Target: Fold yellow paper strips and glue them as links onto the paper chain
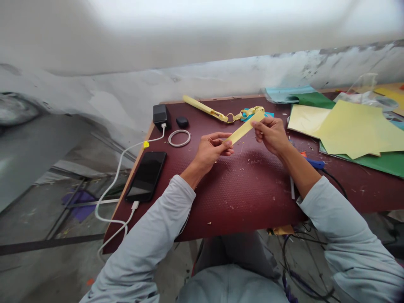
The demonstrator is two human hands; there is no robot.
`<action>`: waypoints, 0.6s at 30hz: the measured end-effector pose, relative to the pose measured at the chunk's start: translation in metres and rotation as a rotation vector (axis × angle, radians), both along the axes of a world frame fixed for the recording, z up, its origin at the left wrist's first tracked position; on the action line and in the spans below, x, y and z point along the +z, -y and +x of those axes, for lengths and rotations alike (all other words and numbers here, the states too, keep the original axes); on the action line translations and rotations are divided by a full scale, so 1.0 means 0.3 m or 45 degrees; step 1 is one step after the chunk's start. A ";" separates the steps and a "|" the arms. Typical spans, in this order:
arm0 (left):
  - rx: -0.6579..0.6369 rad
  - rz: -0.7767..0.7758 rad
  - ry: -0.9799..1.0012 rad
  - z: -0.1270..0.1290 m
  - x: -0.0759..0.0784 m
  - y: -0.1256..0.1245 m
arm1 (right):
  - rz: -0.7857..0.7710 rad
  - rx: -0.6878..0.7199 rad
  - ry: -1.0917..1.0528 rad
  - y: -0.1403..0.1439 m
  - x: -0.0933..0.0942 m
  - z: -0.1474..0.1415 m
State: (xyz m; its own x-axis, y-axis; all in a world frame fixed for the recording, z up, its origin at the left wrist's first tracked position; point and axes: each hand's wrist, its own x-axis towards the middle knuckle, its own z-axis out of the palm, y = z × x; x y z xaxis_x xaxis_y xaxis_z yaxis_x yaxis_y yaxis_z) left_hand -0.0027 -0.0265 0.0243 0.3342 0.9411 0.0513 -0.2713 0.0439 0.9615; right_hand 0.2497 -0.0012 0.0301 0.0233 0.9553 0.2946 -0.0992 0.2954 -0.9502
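Note:
A flat yellow paper strip (242, 131) is stretched slantwise between my two hands above the dark red tabletop. My left hand (211, 150) pinches its lower left end between thumb and fingers. At the upper right end, my right hand (270, 134) grips the strip the same way. Just behind the strip lies a yellow paper chain (232, 118) of linked loops, its left part running into a long yellow paper roll (197, 104). Some blue paper (269, 114) shows beside the chain, partly hidden by it and by my right hand.
At left are a black phone (147, 176) on a white cable, a black charger (161, 117), a small black case (182, 122) and a white ring (179, 138). Yellow sheets (356, 126) and green sheets (378, 163) lie right. A blue-handled tool (314, 163) sits near my right forearm.

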 end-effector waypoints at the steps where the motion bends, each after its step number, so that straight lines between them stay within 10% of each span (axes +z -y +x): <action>1: 0.001 -0.009 0.010 -0.002 0.000 0.000 | 0.011 -0.080 -0.032 -0.008 0.009 0.014; 6: 0.055 -0.092 0.088 -0.010 -0.001 -0.007 | 0.041 -0.355 -0.250 -0.029 0.032 0.055; 13: -0.061 -0.339 0.280 -0.001 0.028 0.008 | -0.185 0.512 0.004 0.037 -0.011 -0.038; 18: -0.142 -0.339 0.245 0.014 0.031 0.025 | -0.120 0.573 0.039 0.056 -0.021 -0.066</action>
